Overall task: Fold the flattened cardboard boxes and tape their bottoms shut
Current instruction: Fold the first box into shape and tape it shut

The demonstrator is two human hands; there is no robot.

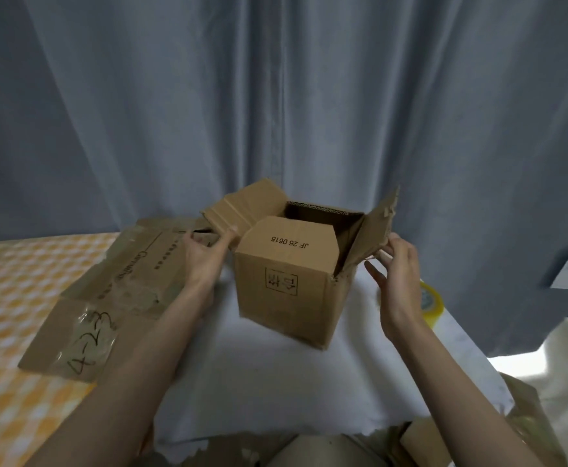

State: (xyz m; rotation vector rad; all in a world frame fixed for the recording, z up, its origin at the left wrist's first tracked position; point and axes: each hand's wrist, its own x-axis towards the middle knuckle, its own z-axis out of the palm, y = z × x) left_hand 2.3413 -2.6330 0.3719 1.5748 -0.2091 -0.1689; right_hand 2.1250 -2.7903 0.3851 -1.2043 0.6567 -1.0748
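A small brown cardboard box (pixel 292 284) stands erected on a white sheet, its printed near flap folded inward over the opening. My left hand (pixel 207 256) touches the left flap (pixel 242 207), which leans outward. My right hand (pixel 399 281) pinches the lower edge of the right flap (pixel 375 227), which stands tilted up. The far part of the opening shows a dark interior. A roll of clear tape (pixel 431 299) lies just behind my right hand, partly hidden by it.
A flattened cardboard box (pixel 107 298) with "4-23" written on it lies to the left on a yellow checked cloth (pixel 6 298). More brown cardboard (pixel 427 439) lies at the bottom edge. A blue curtain (pixel 276 96) hangs behind. The white sheet (pixel 276 382) covers the middle.
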